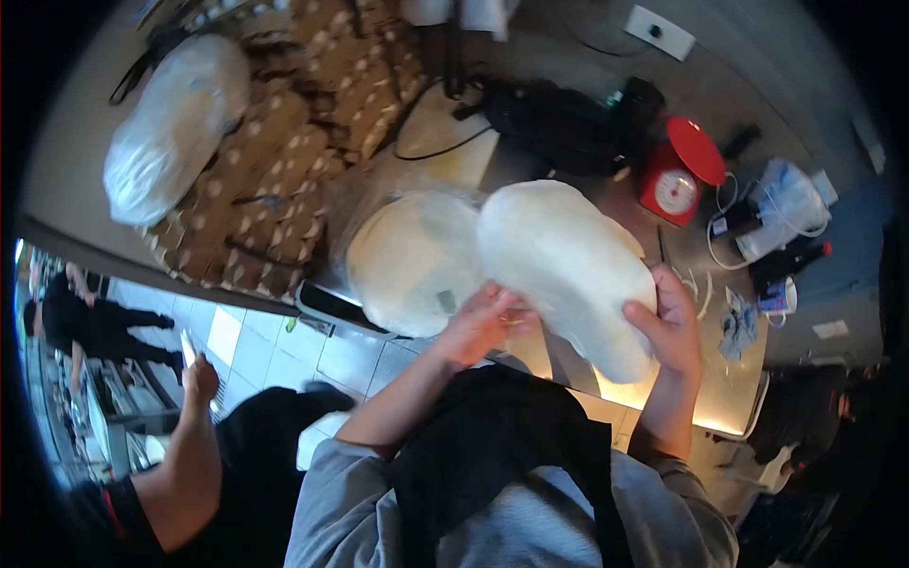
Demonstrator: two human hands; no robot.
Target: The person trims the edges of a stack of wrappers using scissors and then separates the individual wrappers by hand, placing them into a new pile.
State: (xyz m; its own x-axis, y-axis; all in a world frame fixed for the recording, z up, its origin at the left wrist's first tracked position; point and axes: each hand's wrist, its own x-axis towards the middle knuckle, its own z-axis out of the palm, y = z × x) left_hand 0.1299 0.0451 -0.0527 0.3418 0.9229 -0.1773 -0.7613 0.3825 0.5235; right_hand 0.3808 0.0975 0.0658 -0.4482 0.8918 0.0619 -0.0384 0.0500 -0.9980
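Note:
A large pale flat round of dough or flatbread [559, 265] is held up over the metal counter [729, 398]. My right hand [668, 327] grips its lower right edge. My left hand [483, 322] holds its lower left edge, fingers curled on it. Just left of it lies a stack of similar flat rounds in clear plastic [412, 260] on the counter.
A red kitchen scale [677, 180] stands at the back right, with bottles and a plastic bag [781, 213] beyond it. A filled white plastic bag [175, 123] lies on patterned cloth at the left. Another person's arm [185, 445] reaches at lower left; a person in black stands far left.

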